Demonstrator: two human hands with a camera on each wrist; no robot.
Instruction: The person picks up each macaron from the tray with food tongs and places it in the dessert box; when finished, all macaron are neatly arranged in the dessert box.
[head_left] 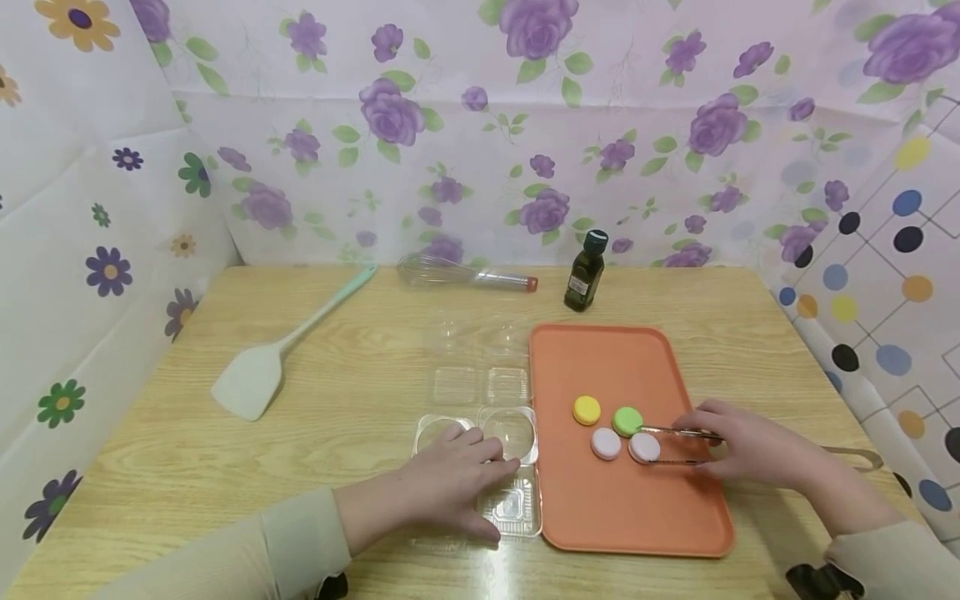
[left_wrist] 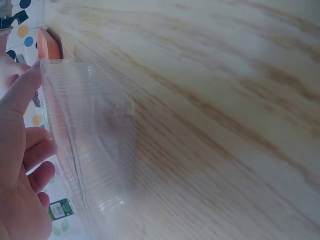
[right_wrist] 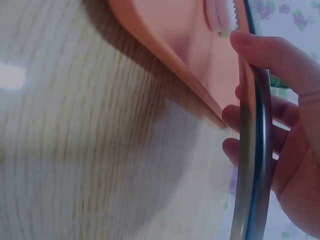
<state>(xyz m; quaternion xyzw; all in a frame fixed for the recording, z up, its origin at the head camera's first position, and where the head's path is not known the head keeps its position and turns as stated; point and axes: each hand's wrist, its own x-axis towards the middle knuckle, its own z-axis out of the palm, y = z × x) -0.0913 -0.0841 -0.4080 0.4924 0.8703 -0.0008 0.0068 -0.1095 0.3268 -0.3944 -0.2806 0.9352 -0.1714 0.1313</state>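
The right grip (head_left: 750, 446) is clasping long silver metal tongs (right_wrist: 255, 165), the left grip (head_left: 450, 479) resting loose, four multicoloured round macarons (head_left: 587, 410) apparently awaiting lifting, lower centre-right.

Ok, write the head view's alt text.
A person's right hand holds metal tongs at four macarons on an orange tray; the left hand touches a clear plastic container. Beyond are a whisk and dark bottle, with a spatula at left.
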